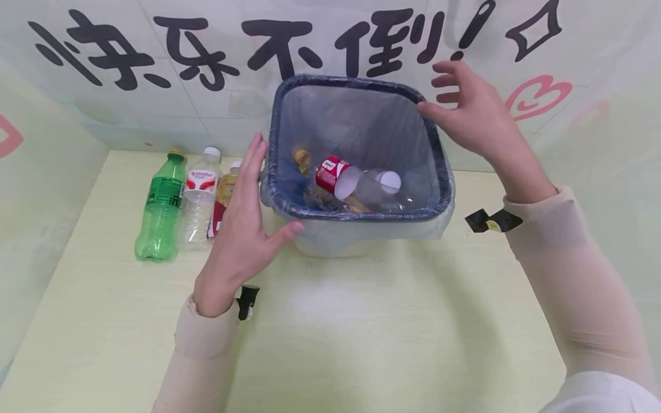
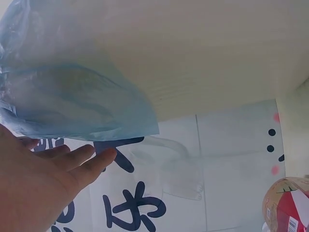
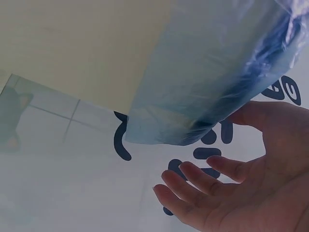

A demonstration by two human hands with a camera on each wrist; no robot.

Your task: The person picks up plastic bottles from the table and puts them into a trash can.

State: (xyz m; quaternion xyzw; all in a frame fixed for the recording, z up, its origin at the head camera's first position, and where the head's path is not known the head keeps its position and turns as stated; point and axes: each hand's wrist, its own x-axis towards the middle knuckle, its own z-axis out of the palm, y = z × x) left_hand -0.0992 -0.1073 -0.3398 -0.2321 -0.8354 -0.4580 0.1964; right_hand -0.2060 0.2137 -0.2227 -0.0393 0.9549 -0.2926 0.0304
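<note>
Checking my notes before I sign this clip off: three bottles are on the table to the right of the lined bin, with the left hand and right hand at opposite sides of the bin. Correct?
Not quite: the side is wrong. The head view shows three bottles on the table to the left of the lined bin. The left hand and right hand are indeed at its opposite sides.

Close-fitting, plain beige sleeves cover both forearms: the left sleeve and the right sleeve, each ending in a thicker cuff at the wrist. Fine creases cross the right one near the elbow, where white cloth begins. A small, angular black piece juts from the left cuff; a black, bow-shaped piece with a pale yellow label juts from the right.
</note>
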